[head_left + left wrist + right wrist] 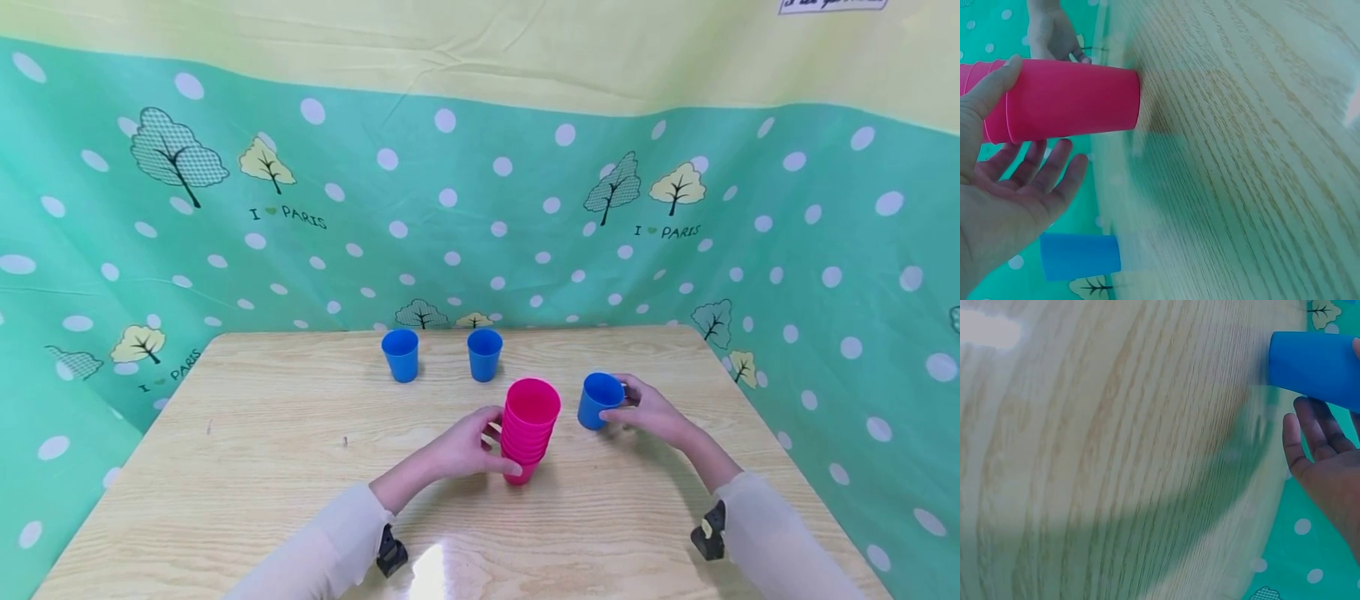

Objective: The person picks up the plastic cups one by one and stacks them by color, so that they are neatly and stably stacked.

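Note:
A stack of nested bright-pink cups stands upright on the table, mouths up. My left hand holds the stack from its left side, with the thumb lying along a lower cup and the other fingers curved around the opposite side. To the right of the stack is a blue cup, slightly tilted in the head view. My right hand grips this cup from the right, thumb in front and fingers behind; the right wrist view cuts off part of the grip.
Two more blue cups, a left one and a right one, stand upright near the back edge of the light wooden table. A green dotted cloth hangs behind and beside the table. Each wrist carries a small black device.

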Available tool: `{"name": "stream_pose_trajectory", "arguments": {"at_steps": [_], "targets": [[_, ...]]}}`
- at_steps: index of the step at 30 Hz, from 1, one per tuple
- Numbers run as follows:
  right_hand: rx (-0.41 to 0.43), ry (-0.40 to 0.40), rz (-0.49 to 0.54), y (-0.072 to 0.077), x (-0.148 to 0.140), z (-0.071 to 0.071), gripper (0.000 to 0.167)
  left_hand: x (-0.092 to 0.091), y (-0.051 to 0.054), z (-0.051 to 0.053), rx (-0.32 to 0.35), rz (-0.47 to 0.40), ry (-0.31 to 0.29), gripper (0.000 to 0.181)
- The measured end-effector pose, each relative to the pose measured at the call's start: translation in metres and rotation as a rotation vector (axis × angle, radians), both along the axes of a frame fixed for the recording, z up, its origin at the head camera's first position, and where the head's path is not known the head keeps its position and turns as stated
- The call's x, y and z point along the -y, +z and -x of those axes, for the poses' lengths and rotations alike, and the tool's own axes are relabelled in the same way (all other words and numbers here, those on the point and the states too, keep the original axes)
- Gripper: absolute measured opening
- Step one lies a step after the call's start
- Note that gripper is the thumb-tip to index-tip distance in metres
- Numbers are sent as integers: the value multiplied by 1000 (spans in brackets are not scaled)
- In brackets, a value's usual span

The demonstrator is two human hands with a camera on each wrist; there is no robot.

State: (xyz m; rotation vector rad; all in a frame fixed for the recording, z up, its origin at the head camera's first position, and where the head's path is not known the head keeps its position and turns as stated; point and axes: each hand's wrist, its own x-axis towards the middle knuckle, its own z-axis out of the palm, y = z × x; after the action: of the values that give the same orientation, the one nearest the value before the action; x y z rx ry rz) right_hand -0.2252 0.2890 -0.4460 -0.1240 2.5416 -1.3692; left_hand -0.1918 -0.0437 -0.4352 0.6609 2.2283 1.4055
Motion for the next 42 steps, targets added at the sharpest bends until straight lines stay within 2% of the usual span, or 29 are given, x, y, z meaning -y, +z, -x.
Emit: {"name": "stream_pose_trajectory", "arguments": {"at_steps": [8, 11, 14, 17, 21, 26, 31, 36, 42], "targets": [[2, 10, 17, -2, 0, 0, 72, 12, 3, 1, -16, -8, -10, 73], [-3, 16, 18, -2, -1, -1, 74, 23, 7, 6, -43, -13, -21, 74], [-5, 16, 15, -1, -2, 0, 74, 34, 16, 15, -89, -7, -13, 70], [-6, 19, 13, -1, -3, 1, 74, 41, 25, 26, -124, -9, 49, 64], [-4, 18, 14, -2, -5, 1, 73, 41, 29, 44, -154, -3, 203, 63], [3, 14, 16, -2, -6, 2, 74, 29, 21, 66, -167, 40, 403, 70], [7, 22, 11, -3, -5, 3, 75, 17, 7, 86, -135, 47, 530, 72], [11, 25, 5, -5, -4, 5, 76, 8, 0, 100, -111, 48, 583, 77], [3, 32, 13, -6, -4, 6, 74, -1, -1, 108, -100, 42, 559, 83]]}}
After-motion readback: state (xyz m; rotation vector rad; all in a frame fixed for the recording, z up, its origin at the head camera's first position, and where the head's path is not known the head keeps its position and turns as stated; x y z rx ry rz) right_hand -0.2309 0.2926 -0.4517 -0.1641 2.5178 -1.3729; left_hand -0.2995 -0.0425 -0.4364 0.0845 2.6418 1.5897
